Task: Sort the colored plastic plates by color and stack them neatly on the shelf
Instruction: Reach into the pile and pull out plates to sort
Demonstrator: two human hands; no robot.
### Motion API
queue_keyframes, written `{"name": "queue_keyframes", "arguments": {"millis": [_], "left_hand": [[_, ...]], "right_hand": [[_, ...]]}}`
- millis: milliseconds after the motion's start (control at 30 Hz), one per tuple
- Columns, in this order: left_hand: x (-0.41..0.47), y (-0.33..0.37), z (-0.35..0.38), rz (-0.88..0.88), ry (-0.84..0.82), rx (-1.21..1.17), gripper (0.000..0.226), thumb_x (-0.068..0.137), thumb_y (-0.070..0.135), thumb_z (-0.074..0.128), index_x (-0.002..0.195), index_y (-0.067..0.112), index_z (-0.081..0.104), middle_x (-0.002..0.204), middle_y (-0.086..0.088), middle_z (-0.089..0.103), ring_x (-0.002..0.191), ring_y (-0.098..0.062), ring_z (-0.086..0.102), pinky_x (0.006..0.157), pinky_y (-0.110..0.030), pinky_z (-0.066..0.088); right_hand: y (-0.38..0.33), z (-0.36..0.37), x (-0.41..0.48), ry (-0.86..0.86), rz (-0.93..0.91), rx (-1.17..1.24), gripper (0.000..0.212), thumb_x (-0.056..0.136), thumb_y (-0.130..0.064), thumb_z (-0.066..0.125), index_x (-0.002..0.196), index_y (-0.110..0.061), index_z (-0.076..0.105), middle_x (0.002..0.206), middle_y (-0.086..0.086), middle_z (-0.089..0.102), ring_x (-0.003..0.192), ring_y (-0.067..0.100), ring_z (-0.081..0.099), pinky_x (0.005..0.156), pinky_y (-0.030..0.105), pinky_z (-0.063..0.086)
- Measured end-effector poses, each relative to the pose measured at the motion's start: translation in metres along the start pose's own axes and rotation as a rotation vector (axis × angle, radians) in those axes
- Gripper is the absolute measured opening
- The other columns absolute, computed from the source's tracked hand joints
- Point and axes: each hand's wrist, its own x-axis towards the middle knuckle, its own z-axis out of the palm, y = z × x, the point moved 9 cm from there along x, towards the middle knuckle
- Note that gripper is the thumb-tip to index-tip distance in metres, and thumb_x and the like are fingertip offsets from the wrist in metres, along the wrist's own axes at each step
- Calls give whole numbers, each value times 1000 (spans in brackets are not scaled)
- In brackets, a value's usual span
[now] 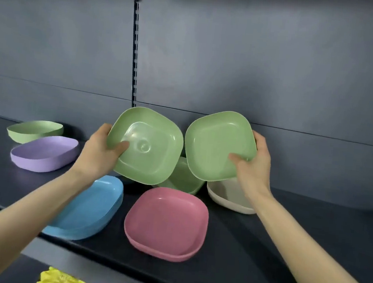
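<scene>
My left hand (99, 147) grips a green plate (148, 151) by its left edge, tilted with its underside toward me. My right hand (254, 161) grips a second green plate (217, 142) by its right edge, its inside facing me. Both plates are held side by side above the dark shelf (286, 230). Under them another green plate (183, 177) rests on the shelf, mostly hidden. A pink stack (166, 223) lies in front, a blue stack (90, 212) to its left, a white plate (228, 195) to the right. Far left sit a purple plate (43, 155) and a fourth green plate (34, 130).
The shelf's grey back wall (279, 70) has a slotted upright (136, 45) down its middle. The shelf's front edge (124, 260) runs below the plates. Something yellow (62, 281) shows on a lower level at the bottom left.
</scene>
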Motion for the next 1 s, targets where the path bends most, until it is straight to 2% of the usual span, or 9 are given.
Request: {"name": "queue_keyframes", "arguments": {"millis": [167,267,333,433,600,733,800,900,1000], "left_hand": [[59,-18,45,60,-196,164,24,88,14,61,107,5,51,95,-9,56,89,-29,51,73,-31,38],[80,-23,79,91,-360,222,31,86,16,63,113,5,52,99,-10,59,93,-29,56,74,-31,42],[86,-24,101,115,-457,258,31,85,18,64,111,5,54,99,-10,61,90,-28,57,73,-29,43],[85,-25,132,166,-582,331,26,84,20,63,102,3,55,93,-10,60,87,-27,57,67,-27,40],[86,-29,152,340,-603,604,40,79,34,65,105,11,45,100,-12,61,94,-36,55,73,-36,45],[85,-30,153,385,-659,756,51,68,49,74,93,15,46,94,-6,60,83,-28,51,66,-32,38],[83,-28,154,414,-670,837,60,65,54,76,96,14,44,87,-2,56,79,-26,49,65,-31,35],[75,-29,161,493,-680,931,67,64,61,73,93,13,37,91,-4,61,81,-26,53,70,-32,34],[73,-31,168,587,-657,990,69,64,68,68,96,14,40,108,-4,59,103,-24,52,83,-33,33]], "right_hand": [[15,7,13,107,63,-86,62,77,8,60,127,-26,47,95,-28,52,97,9,53,81,21,41],[18,7,15,173,74,-119,62,76,7,61,125,-28,47,96,-28,52,92,1,54,72,13,42],[20,4,12,212,75,-140,61,76,7,61,125,-27,47,95,-27,53,88,-7,53,67,8,42],[29,-1,5,251,89,-171,61,76,8,61,125,-26,47,96,-26,54,88,-8,53,69,10,42],[35,1,6,238,87,-223,60,77,9,61,125,-26,47,97,-26,53,87,-11,53,67,7,43],[38,11,14,207,83,-236,59,77,8,61,123,-27,48,96,-27,54,85,-14,53,69,9,41],[39,18,17,183,79,-239,59,77,8,60,124,-26,48,96,-28,54,83,-17,53,68,6,41],[40,29,24,168,70,-239,60,76,10,61,125,-24,49,95,-27,53,88,-4,55,73,12,43],[41,39,31,151,68,-232,60,75,9,61,124,-23,49,96,-26,54,96,10,54,82,25,44]]}}
